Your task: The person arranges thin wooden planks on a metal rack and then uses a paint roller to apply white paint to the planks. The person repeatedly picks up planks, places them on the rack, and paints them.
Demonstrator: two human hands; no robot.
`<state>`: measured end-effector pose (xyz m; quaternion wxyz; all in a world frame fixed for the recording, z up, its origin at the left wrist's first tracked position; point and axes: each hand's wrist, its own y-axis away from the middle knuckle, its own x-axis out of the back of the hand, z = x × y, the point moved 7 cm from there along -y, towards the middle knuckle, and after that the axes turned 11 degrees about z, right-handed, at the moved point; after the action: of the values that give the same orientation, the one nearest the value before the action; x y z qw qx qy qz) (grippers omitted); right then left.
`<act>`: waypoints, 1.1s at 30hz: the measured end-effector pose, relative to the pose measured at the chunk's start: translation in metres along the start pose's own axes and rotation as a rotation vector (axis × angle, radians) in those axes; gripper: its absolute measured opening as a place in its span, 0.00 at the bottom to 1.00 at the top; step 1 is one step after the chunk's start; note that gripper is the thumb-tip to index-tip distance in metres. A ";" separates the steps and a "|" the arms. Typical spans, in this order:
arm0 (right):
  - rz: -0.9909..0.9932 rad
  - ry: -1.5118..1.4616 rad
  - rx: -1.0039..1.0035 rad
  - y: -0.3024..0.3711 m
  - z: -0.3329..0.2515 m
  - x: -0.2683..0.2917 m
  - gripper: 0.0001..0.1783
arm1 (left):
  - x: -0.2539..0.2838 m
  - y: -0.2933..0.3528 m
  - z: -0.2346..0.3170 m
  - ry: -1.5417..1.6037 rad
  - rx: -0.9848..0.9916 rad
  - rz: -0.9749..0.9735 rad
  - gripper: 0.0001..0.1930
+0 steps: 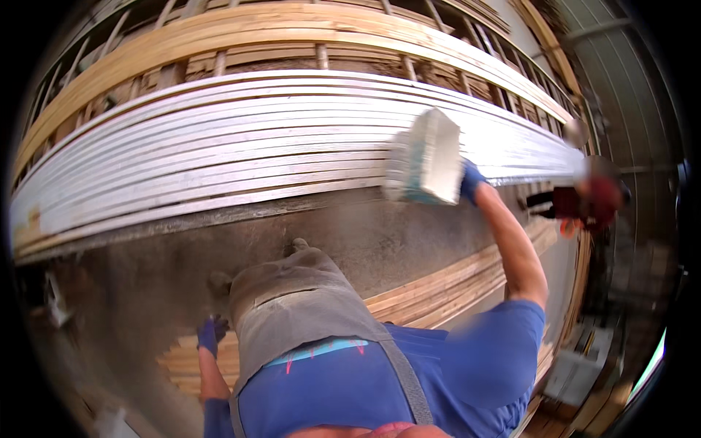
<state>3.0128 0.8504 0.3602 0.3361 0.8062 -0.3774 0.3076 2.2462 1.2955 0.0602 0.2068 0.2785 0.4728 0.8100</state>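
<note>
My right hand (473, 181), in a blue glove, reaches out over the near edge of a row of white boards (277, 131). It grips a box-shaped white and teal container (437, 157), which is tilted and smeared by motion; most of the fingers are hidden behind it. The boards lie side by side, long and narrow, with a white coating on top. Down at my left side hangs my left hand (212, 333), also gloved in blue. Its fingers look loosely apart, with nothing visible in them, close to a low stack of bare planks (197, 365).
Beyond the white boards runs a rack with bare wooden boards (292, 25). More bare planks (438, 288) lie behind me on the right. A person in red (602, 201) stands at the far right. A pale box (580, 365) sits at the lower right.
</note>
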 end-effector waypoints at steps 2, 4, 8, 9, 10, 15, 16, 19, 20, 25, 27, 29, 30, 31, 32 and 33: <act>-0.001 0.613 0.174 -0.004 0.050 0.055 0.17 | -0.032 0.024 0.015 -0.004 0.037 0.053 0.23; 0.073 0.778 -0.047 0.000 0.096 0.120 0.19 | -0.075 0.033 0.027 -0.002 0.036 0.026 0.23; 0.065 0.860 -0.214 0.005 0.116 0.165 0.22 | -0.100 0.041 0.022 0.051 0.068 0.060 0.20; 0.101 0.809 -0.222 0.009 0.115 0.166 0.22 | -0.102 0.040 0.016 0.055 0.080 0.069 0.20; 0.157 0.774 -0.246 0.011 0.115 0.164 0.22 | -0.096 0.038 0.008 0.026 0.117 0.136 0.19; 0.184 0.732 -0.051 0.004 0.136 0.122 0.19 | -0.095 0.032 -0.019 0.070 0.212 0.049 0.18; 0.261 0.604 0.017 0.001 0.141 0.124 0.19 | -0.091 0.031 -0.022 0.015 0.227 0.071 0.18; 0.380 0.558 0.169 -0.030 0.155 0.152 0.17 | -0.085 0.035 -0.026 0.099 0.275 0.091 0.18; 0.396 0.703 0.286 -0.040 0.153 0.163 0.16 | -0.081 0.038 -0.030 0.075 0.308 0.119 0.18; 0.566 -0.139 -0.479 -0.084 0.201 0.232 0.15 | -0.068 0.073 -0.046 0.323 0.253 0.232 0.18; 0.712 -0.126 -0.543 -0.092 0.202 0.237 0.14 | -0.071 0.094 -0.066 0.461 0.332 0.246 0.19; 0.806 -0.056 -0.569 -0.100 0.203 0.226 0.12 | -0.071 0.111 -0.086 0.457 0.341 0.301 0.21; 0.793 0.134 -0.342 -0.111 0.188 0.217 0.13 | -0.073 0.117 -0.093 0.392 0.295 0.294 0.21; 0.767 0.197 -0.193 -0.121 0.177 0.205 0.14 | -0.072 0.121 -0.099 0.328 0.249 0.290 0.22; 0.670 -0.093 -0.490 -0.122 0.200 0.180 0.14 | -0.071 0.122 -0.103 0.221 0.200 0.296 0.22; 0.655 -0.085 -0.384 -0.131 0.191 0.168 0.15 | -0.069 0.124 -0.114 0.142 0.272 0.303 0.21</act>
<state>3.2545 0.6994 0.3335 0.3488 0.5775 -0.6794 0.2885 2.2162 1.1218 0.1065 0.0091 0.3139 0.5440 0.7781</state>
